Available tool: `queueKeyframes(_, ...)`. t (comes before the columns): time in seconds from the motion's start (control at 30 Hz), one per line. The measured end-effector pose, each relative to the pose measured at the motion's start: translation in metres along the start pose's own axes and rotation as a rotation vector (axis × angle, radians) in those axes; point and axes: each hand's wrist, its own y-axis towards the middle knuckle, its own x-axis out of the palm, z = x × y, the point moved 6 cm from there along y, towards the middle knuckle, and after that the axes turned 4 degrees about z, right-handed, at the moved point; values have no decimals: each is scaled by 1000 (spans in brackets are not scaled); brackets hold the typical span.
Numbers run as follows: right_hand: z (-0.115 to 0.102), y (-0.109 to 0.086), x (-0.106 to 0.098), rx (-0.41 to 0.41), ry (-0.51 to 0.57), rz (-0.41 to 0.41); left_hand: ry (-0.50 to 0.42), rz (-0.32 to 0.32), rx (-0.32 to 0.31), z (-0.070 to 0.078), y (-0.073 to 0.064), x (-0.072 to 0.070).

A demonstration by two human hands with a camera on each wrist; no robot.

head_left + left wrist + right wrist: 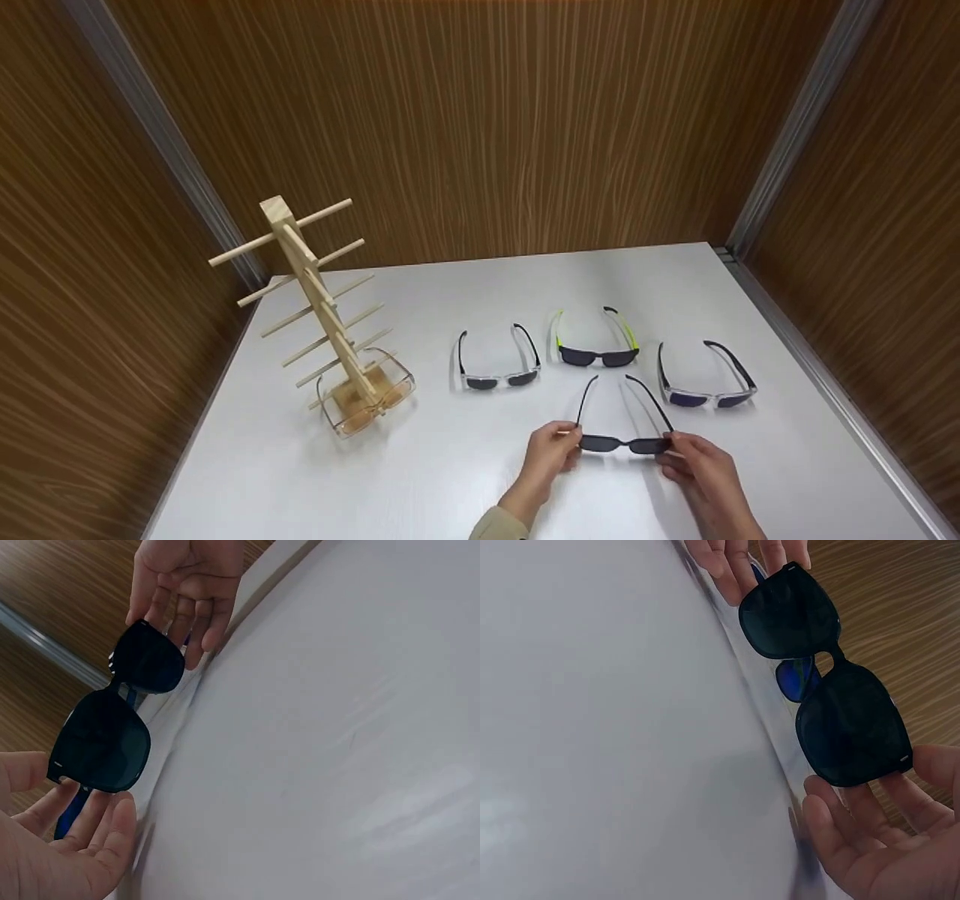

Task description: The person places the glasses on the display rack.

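Observation:
Both hands hold one pair of black sunglasses [600,444] by its two outer corners, over the near right part of the table. My left hand [549,454] pinches the left hinge end between thumb and fingers. At the right hinge end, my right hand [707,474] grips the frame in the same way. The temples are unfolded and point away from me. In the left wrist view the dark lenses of the sunglasses [101,742] face the camera. The right wrist view shows the sunglasses [851,724] with fingertips at both ends.
A wooden display rack [319,292] with several pegs stands at left, orange-tinted glasses [358,421] at its base. Clear-framed sunglasses [501,379], black-and-lime sunglasses [598,355] and purple-lensed sunglasses [709,397] lie unfolded on the white table [247,480]. Wood-grain panels [480,135] enclose it.

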Motion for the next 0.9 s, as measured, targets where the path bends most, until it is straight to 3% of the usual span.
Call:
queueKeyframes(0.33,-9,-3,10,-61,-69,11,-27,22,41,4,-2,-8)
queueKeyframes(0.9,-15,-3,32,-136,-69,-7,-46,20,60,9,-2,-28)
